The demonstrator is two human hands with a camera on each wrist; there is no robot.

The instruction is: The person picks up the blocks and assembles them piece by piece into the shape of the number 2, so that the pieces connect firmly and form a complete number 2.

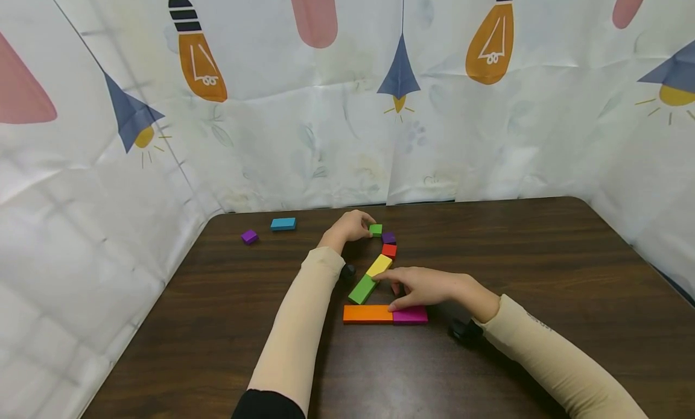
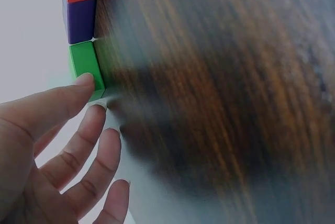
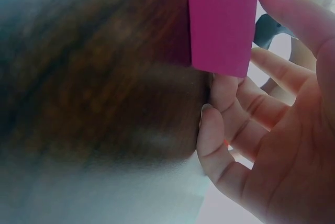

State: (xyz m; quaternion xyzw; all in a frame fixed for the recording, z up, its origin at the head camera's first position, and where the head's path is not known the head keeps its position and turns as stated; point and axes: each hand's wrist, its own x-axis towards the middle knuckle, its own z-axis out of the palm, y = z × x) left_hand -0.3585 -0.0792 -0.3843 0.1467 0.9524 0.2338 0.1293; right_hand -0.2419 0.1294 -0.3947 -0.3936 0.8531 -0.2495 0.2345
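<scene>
At the far end of a curved row of blocks, my left hand (image 1: 349,226) pinches a small green block (image 1: 376,229) between thumb and index finger. Purple (image 1: 388,238), red (image 1: 389,250), yellow (image 1: 379,266) and longer green (image 1: 361,291) blocks follow it towards me. Below them an orange block (image 1: 365,315) and a magenta block (image 1: 412,316) lie end to end. My right hand (image 1: 426,285) reaches over these, its index fingertip at the yellow-green join and its thumb at the orange-magenta join. In the right wrist view its other fingers bend loosely beside the magenta block (image 3: 222,25).
A blue block (image 1: 283,224) and a small purple block (image 1: 250,237) lie apart at the back left of the dark wooden table (image 1: 217,328). A patterned white curtain (image 1: 260,148) hangs behind the table's far edge.
</scene>
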